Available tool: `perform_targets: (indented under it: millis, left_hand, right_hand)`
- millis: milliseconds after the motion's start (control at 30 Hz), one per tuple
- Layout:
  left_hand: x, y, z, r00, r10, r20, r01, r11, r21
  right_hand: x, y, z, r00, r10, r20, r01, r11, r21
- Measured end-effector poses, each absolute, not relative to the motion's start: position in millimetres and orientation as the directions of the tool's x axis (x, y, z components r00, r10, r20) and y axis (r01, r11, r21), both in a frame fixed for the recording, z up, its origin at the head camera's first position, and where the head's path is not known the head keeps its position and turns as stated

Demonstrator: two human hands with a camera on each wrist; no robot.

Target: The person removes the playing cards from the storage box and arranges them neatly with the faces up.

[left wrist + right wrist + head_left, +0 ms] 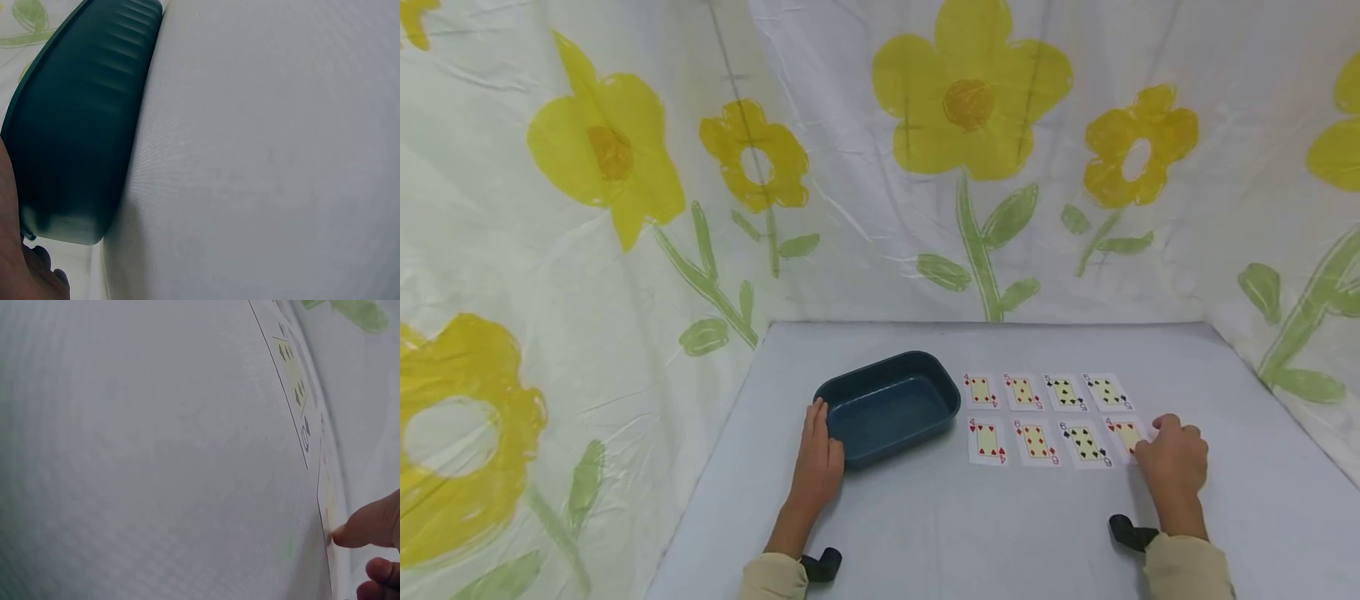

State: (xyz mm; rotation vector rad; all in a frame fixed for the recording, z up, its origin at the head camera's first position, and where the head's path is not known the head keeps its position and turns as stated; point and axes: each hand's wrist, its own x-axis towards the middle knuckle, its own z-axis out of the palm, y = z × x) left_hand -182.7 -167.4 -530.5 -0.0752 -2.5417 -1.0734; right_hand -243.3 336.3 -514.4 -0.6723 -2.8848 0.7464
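Observation:
A dark teal rectangular basin [887,410] sits at a slant on the table, with nothing inside. My left hand [817,457] rests against its left end, fingers fairly straight along the rim; the left wrist view has the basin's ribbed outer wall [87,112] close up. Face-up playing cards lie in two rows to the right of the basin. At the right end of the near row, my right hand [1176,458] holds a red four playing card [1123,433] with the thumb on its face and fingers curled at its right side, which the hand covers.
In the far row are a four of diamonds [980,391], a red five [1023,392] and two black fives. The near row also has a four of hearts [988,442], a red six [1036,442] and a black six [1085,444]. A flower-printed curtain [842,283] hangs behind the white table [925,525].

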Motion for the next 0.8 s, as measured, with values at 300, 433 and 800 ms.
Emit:
perform_targets:
  millis: [300,433,800]
  left_hand:
    - [-185,-167,-533,-0.925,-0.085,0.371,0.204,0.712,0.672]
    - [-187,-166,-532,-0.927,-0.079,0.366,0.205,0.711,0.673]
    - [-184,-189,-532,-0.925,-0.135,0.355,0.184,0.66,0.729]
  right_hand:
    - [-243,340,-517,-0.915,0.402,-0.032,0.371,0.808,-0.458]
    - [-245,337,-521,-0.923,0.384,-0.006,0.345,0.821,-0.454]
    - [-254,288,-519,-0.975,0.191,0.113,0.117,0.875,-0.471]
